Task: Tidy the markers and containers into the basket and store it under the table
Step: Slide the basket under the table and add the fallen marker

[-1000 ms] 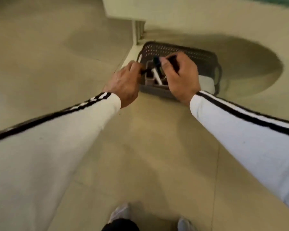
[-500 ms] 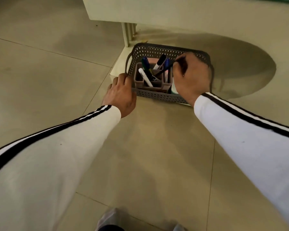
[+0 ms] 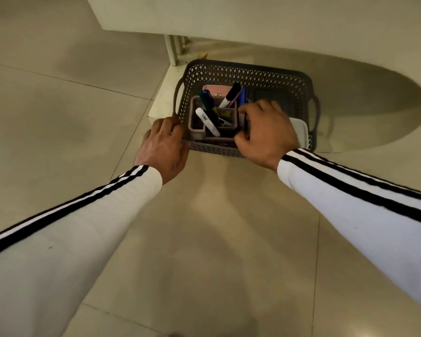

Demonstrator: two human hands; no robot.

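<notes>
Basket (image 3: 253,71) stands on floor (image 3: 204,239) beside table leg (image 3: 171,51); one brown organizer (image 3: 193,113) inside holds four markers (image 3: 208,121), I think. My left hand (image 3: 163,147) touches its corner, fingers together; my right hand (image 3: 267,132) curls fingers on the organizer.

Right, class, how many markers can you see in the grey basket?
4. A white marker lies slanted front-left in the basket; a dark-capped marker stands behind it; a black-capped marker and a blue marker lean further back. The right hand may hide more.

Tiled floor (image 3: 204,239) bears grey basket (image 3: 248,74)
</notes>
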